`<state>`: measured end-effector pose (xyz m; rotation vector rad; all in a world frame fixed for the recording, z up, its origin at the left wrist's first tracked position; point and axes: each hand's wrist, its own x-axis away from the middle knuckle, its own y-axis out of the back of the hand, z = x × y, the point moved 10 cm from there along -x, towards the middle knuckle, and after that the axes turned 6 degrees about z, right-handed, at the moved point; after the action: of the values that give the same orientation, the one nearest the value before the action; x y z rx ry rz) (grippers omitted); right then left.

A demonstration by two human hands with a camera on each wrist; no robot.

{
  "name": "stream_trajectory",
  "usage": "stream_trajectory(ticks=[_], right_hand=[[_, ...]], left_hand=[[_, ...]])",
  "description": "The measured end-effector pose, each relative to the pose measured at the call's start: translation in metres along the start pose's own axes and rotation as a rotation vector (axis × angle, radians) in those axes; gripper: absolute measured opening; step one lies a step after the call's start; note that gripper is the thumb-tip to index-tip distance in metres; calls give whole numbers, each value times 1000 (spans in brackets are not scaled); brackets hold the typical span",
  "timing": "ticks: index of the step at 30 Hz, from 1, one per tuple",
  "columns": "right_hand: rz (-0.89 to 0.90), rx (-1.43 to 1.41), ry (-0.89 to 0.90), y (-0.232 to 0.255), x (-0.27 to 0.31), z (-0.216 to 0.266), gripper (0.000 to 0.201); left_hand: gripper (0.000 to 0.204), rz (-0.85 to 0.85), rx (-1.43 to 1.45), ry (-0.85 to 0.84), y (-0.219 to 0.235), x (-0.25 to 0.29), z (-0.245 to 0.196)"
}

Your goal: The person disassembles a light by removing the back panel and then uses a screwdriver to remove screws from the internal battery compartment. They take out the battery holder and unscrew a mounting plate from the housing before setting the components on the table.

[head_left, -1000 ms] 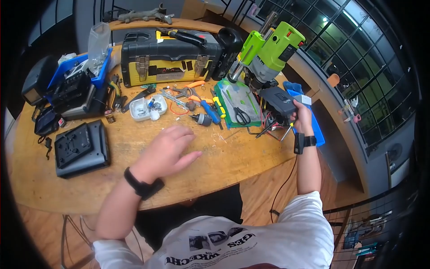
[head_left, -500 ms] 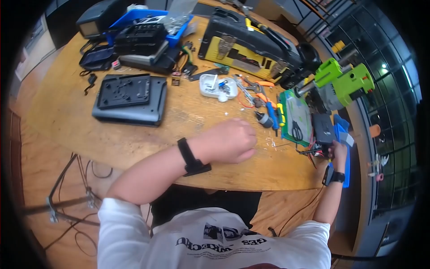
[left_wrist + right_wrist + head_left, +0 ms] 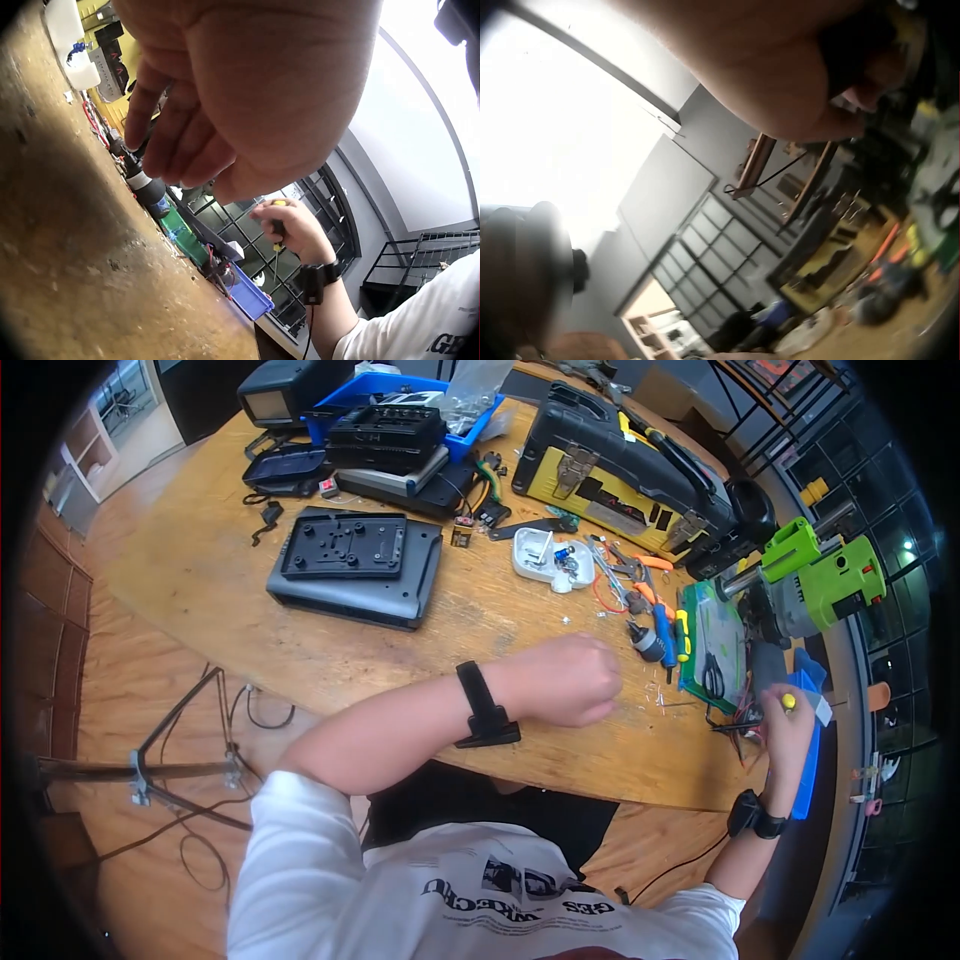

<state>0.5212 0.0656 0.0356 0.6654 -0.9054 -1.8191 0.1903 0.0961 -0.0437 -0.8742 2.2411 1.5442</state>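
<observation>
My right hand point(image 3: 788, 728) is raised near the table's right edge and grips a screwdriver point(image 3: 278, 227) with a yellow and black handle. In the left wrist view its thin shaft points down; in the head view mainly the yellow handle end shows. A dark box point(image 3: 768, 668) lies just beyond that hand, beside a blue bin point(image 3: 808, 745). My left hand point(image 3: 570, 680) hovers low over the front of the table, its fingers loosely bent and holding nothing. Nearest to it is a dark round-bodied tool part point(image 3: 646, 643) by a blue-handled tool point(image 3: 663, 638).
A black device point(image 3: 350, 575) lies at the left. Behind stand a yellow and black toolbox point(image 3: 610, 485) and a blue tray point(image 3: 455, 445) of parts. A white dish point(image 3: 535, 555) holds small hardware. Scissors point(image 3: 713, 678) lie on the green-edged case point(image 3: 715, 630) before a green drill press point(image 3: 835, 580).
My right hand has come away from the dark box and lifted with the screwdriver. The left hand's fingers have bent from a flatter pose. The head view has swung left.
</observation>
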Motion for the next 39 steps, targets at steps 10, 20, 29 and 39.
stream_trajectory(ticks=[10,20,29,39], right_hand=[[87,-663,533,-95,-17,104,20],[-82,-714,601,-139,-22,75,21],[-15,-924,373,-157,-28,55,27],[10,-1022,440,-160,-24,53,21]], left_hand=[[22,14,-12,10,-1,-1,3],[20,66,30,38,-7,-3,7],[11,114,138,105,6,-16,2],[84,161,-461,774,158,76,42]])
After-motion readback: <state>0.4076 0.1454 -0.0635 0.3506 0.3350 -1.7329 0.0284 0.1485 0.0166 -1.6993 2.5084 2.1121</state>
